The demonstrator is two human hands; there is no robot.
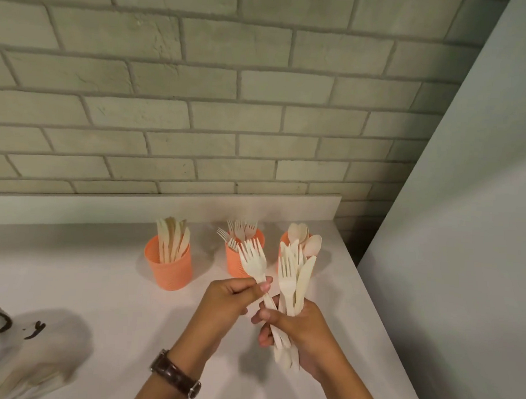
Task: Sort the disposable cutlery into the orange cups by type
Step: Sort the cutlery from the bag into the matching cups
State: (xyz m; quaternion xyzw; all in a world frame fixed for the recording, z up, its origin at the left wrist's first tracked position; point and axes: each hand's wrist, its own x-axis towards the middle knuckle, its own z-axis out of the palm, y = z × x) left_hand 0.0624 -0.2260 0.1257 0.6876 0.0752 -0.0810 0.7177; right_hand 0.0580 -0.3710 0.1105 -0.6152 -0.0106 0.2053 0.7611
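Observation:
Three orange cups stand in a row on the white counter. The left cup [168,266] holds knives, the middle cup [236,263] holds forks, and the right cup [284,242], partly hidden behind the cutlery in my hands, holds spoons. My right hand [301,330] is shut on a mixed bundle of cream cutlery [294,279], with forks and a knife showing. My left hand [230,300] pinches the handle of one fork [254,259] between thumb and fingers; its tines point up in front of the middle cup. The fork's lower end still crosses the bundle.
A white plastic bag [14,348] with dark markings lies at the counter's left front. A brick wall [199,106] rises behind a low white backsplash. The counter ends at the right [380,319] beside a tall pale panel [465,238]. My left wrist wears a brown watch [174,373].

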